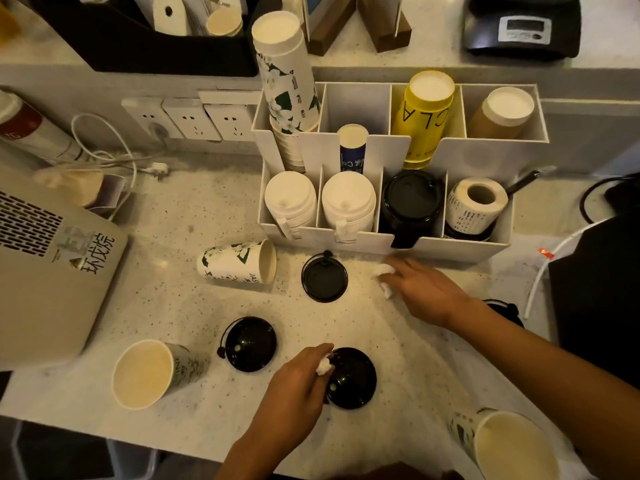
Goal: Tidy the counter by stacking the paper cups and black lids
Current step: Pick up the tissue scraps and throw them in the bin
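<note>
While the left hand point(298, 386) pinches a black lid point(353, 379) by its edge | right hand point(422, 289) flat, fingers straight, near the white organizer point(450, 244).

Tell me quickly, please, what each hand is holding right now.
Left hand: pinching the rim of the nearest black lid.
Right hand: open, fingers stretched out over the counter, gripping no cup or lid.

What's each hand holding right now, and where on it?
Left hand pinches the nearest black lid at its left rim. Right hand: fingers straight, gripping nothing; white wad at its fingertips.
</note>
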